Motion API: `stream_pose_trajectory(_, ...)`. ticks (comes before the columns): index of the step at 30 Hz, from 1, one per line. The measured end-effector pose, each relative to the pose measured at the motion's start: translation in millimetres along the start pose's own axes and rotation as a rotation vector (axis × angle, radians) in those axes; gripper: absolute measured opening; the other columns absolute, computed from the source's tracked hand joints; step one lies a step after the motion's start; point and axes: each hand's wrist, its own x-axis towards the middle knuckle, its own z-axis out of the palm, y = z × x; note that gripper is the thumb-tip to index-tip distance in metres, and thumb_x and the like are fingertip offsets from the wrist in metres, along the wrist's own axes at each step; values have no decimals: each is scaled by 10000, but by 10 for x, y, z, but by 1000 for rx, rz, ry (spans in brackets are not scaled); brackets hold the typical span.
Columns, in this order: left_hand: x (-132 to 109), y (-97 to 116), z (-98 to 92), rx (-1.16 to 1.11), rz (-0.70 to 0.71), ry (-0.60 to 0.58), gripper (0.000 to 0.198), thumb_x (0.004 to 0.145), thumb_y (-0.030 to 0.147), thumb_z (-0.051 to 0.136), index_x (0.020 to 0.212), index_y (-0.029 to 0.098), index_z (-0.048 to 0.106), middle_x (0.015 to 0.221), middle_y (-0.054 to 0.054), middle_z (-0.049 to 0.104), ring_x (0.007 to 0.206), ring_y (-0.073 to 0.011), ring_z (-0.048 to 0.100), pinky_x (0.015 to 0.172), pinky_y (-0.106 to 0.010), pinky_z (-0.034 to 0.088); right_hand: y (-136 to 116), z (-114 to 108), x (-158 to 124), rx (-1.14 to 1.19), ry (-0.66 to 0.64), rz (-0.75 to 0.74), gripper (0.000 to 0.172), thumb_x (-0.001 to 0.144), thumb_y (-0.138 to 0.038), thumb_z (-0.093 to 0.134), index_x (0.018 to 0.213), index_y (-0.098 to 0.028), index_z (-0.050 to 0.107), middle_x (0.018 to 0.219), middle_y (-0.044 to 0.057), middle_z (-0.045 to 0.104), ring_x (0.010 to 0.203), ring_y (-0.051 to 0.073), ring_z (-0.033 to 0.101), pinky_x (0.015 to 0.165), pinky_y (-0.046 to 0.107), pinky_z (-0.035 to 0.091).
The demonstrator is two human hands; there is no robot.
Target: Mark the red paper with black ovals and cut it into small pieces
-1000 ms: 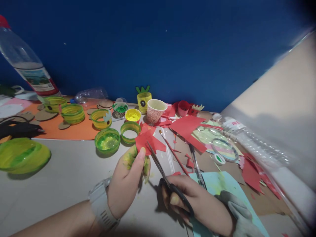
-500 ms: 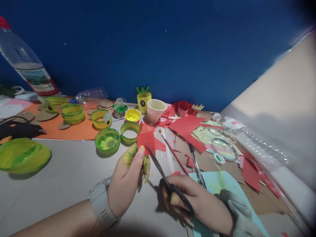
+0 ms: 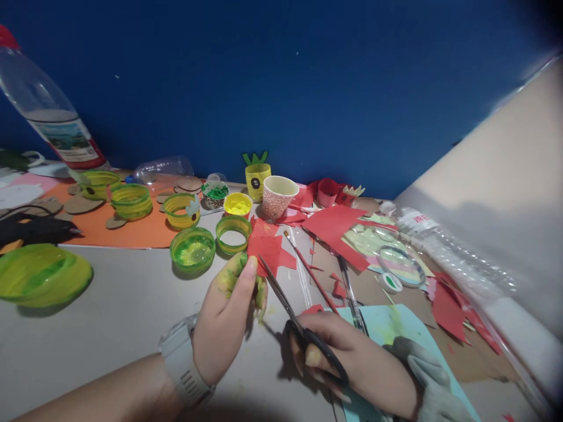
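My left hand (image 3: 229,313), smeared with yellow-green paint and wearing a white watch, pinches a small piece of red paper (image 3: 269,252) between thumb and fingers. My right hand (image 3: 347,357) grips black-handled scissors (image 3: 299,325). Their blades point up and left, with the tips at the lower edge of the red paper. Both hands are low in the middle of the view, above a grey table (image 3: 109,316).
Green and yellow plastic rings and lids (image 3: 192,249) lie left of the hands, with a green dish (image 3: 39,275) at far left. Paper cups (image 3: 277,196), red paper scraps (image 3: 334,225), a paintbrush (image 3: 308,269), a pen (image 3: 349,293) and clear bottles (image 3: 457,252) crowd the right. A blue wall (image 3: 308,88) stands behind.
The red paper has turned a little in my left hand and the scissor blades have edged along it. Both hands stay in about the same place.
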Motion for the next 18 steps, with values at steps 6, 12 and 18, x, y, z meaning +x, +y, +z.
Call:
stream_pose_trajectory(6,9,-18,9,25,16,35,461,1040,419,388,673,158,488,583,20,475,492,-78,418,471,-165,367,-18,21,5,-3,-4,-3,556,692,-659,704,690,-132,528,492,-75,437,348,20,342,323,128,271)
stream_pose_trajectory(12,6,-61,-5,18,31,47,450,1034,440,405,691,160,485,580,29,460,495,-77,409,479,-164,364,-32,18,-9,-43,-19,-2,550,719,-660,679,679,-131,529,520,-57,456,358,20,338,330,134,269)
stream_pose_trajectory(18,12,-8,-6,22,11,32,437,1034,437,393,704,163,474,589,31,469,505,-78,419,490,-147,385,-26,1,-4,-69,-43,-16,540,734,-653,669,682,-135,528,507,-62,436,362,27,336,338,141,275)
